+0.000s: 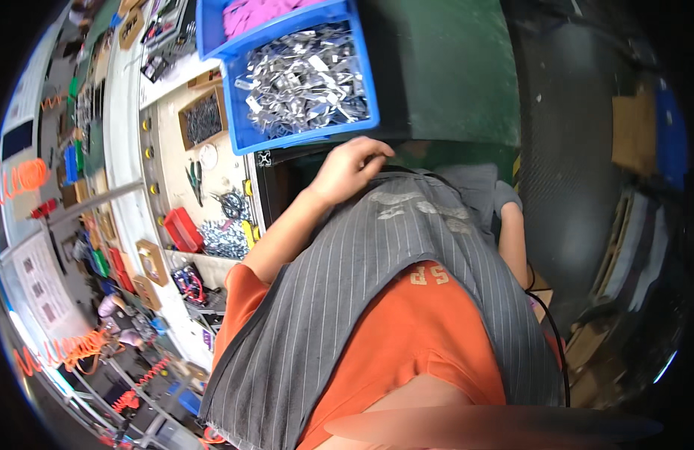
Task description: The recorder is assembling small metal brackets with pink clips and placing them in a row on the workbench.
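Fingers [375,145] of the left hand [345,171] are bare and softly bent, about half curled; I cannot tell if they have hold of anything. They sit just outside a blue bin [376,90], near its bottom right corner as seen from the head. The bin is hard, smooth and shaped like a box. It is full of thin, flat, shiny metal pieces [302,79], far too many to count, all heaped past the fingers and a bit to their left. One more blue bin [210,30] is right behind it, with pink stuff [261,13] in it. On the left is a pale, flat surface [225,171]. It has one brown box [185,129] of small dark bits, one pair of pliers [194,182] with green on it, one red bin [182,229], and a loose pile of tiny shiny parts [223,238]. The right arm [513,244] ends in soft gray cloth [506,195], so I cannot tell how the right hand is bent or what it holds. A gray apron [324,277] with thin pale stripes hangs over an orange shirt [407,337].
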Demonstrator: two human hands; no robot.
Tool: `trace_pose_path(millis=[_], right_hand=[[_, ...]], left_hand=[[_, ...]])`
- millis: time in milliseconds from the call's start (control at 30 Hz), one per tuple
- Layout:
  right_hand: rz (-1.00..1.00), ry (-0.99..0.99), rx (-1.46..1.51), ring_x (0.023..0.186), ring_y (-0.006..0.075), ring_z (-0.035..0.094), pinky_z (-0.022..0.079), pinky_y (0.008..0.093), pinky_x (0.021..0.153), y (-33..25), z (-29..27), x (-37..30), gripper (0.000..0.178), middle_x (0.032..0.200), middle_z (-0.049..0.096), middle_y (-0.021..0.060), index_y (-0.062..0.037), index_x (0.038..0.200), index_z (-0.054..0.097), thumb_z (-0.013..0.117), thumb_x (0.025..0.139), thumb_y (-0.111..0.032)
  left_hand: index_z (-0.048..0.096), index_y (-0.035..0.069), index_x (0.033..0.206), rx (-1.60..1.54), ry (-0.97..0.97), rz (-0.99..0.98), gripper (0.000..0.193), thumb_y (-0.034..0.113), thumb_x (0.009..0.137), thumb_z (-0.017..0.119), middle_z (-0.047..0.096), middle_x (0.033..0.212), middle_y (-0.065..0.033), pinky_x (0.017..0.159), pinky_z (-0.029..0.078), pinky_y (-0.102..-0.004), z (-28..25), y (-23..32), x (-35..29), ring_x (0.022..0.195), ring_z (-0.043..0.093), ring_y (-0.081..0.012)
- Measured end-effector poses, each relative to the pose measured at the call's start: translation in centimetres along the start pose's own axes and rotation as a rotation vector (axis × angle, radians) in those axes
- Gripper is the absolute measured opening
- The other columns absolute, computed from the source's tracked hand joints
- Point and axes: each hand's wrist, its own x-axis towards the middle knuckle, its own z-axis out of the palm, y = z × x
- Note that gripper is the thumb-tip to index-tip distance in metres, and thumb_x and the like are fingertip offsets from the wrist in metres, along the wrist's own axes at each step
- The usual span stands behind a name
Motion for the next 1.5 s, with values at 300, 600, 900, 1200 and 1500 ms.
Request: trace_pose_path(millis=[300,600,900,1200,1500], right_hand=[[-1.123,-0.273,1.889,0.064,0.0091,0.054,0.041,0.0230,0.056,-22.5,-18.8,-3.2,0.034,0.087,0.064,0.0058,-0.0027,0.110,0.061,0.050,0.090,-0.028],[-1.358,0.146,-0.275,0.090,0.0295,0.062,0.049,0.0380,0.079,-45.2,-13.6,-3.5,0.028,0.095,0.063,0.0147,-0.0067,0.102,0.063,0.061,0.079,-0.023],[-0.980,-0.057,-0.656,0.098,0.0322,0.060,0.050,0.0417,0.081,-47.4,-9.6,-1.8,0.031,0.113,0.055,0.0178,-0.0032,0.104,0.060,0.061,0.079,-0.022],[-1.202,0.017,-0.188,0.085,0.0309,0.060,0.048,0.0437,0.074,-44.6,-11.3,-0.3,0.023,0.092,0.060,0.0129,-0.0062,0.094,0.056,0.054,0.077,-0.021],[-1.089,-0.125,0.026,0.085,0.0360,0.060,0.048,0.0435,0.075,-43.5,-12.3,0.3,0.063,0.096,0.060,0.0195,-0.0110,0.133,0.038,0.056,0.073,-0.016]], left_hand=[[0.068,0.010,0.086,0.331,0.449,-0.001,0.007,0.014,0.080,0.065,0.063,0.078,-0.0084,0.062,0.049,-0.0330,-13.3,-7.3,0.5,0.065,0.061,-0.0233],[0.070,0.011,0.085,0.261,0.515,-0.025,0.009,0.016,0.078,0.068,0.066,0.080,-0.0077,0.066,0.049,-0.0323,-17.0,-6.1,4.4,0.074,0.062,-0.0240],[0.071,0.010,0.084,0.504,0.640,-0.196,0.014,0.022,0.079,0.065,0.067,0.082,-0.0112,0.070,0.051,-0.0359,-26.7,-6.7,10.8,0.078,0.064,-0.0295],[0.056,-0.002,0.113,0.430,0.775,-0.507,0.052,0.029,0.074,0.070,0.067,0.095,-0.0189,0.078,0.050,-0.0394,-32.4,-15.4,13.5,0.082,0.065,-0.0308],[0.066,0.004,0.095,1.193,1.193,-0.063,0.031,0.024,0.073,0.068,0.063,0.082,-0.0124,0.078,0.050,-0.0351,-31.0,-12.2,14.8,0.085,0.063,-0.0288]])
